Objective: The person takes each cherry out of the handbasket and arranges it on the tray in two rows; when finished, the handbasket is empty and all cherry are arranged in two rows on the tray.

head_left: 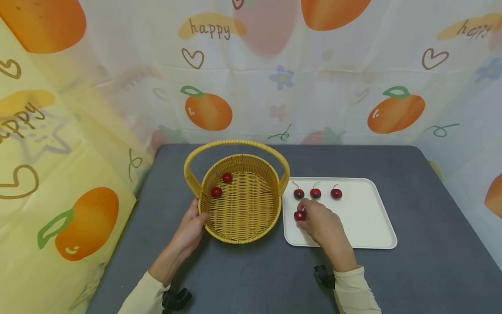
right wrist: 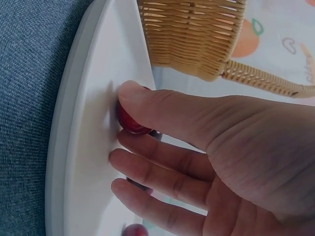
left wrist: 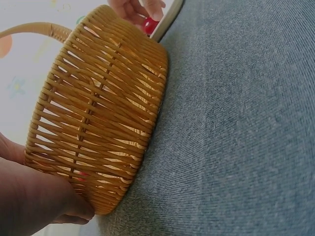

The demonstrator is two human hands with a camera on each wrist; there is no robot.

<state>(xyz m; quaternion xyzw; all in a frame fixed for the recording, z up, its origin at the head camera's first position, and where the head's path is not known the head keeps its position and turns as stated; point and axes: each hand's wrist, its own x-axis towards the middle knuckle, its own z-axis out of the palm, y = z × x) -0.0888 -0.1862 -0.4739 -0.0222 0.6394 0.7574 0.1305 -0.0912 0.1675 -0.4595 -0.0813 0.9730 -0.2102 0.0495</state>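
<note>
My left hand [head_left: 191, 229] grips the left side of a round woven basket [head_left: 240, 240], its thumb over the rim. Two red cherries lie inside the basket at the left, one cherry [head_left: 227, 177] behind the other cherry [head_left: 216, 192]. Over the left part of a white tray [head_left: 364, 218], my right hand [head_left: 323, 222] pinches a dark red cherry [right wrist: 132, 120] between thumb and index finger. Whether that cherry still touches the tray I cannot tell. Behind this hand, a row of three stemmed cherries [head_left: 315, 193] rests on the tray.
The basket's tall arched handle [head_left: 237, 142] rises above its rim. The tray stands close to the basket's right side on a dark grey-blue table [head_left: 415, 196]. A fruit-printed cloth [head_left: 251, 96] hangs behind the table and along the sides.
</note>
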